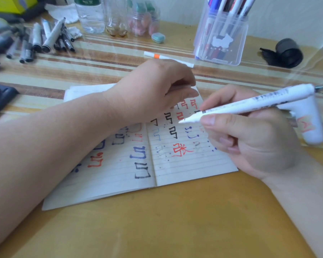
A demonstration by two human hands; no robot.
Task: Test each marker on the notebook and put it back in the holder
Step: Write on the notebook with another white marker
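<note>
Table (175,224): yellow-brown top with a striped mat across the upper half.

Notebook (186,170): open at centre frame, both lined pages carrying red, blue and black test strokes.

Holder (240,51): clear plastic, upper right, standing upright and stocked with markers.

Left hand (153,90): rests on the notebook's top edge with the fingers curled under. Whether it encloses anything cannot be determined.

Right hand (250,140): centre right, thumb and fingers closed in a writing grip round the white marker (250,103).

Marker: long axis runs from lower left to upper right. Tip is over the upper right page, at or just above the paper. Contact is not confirmed.

Assessment: the holder lies up-frame of the right hand, which is the nearer hand for the return.
</note>
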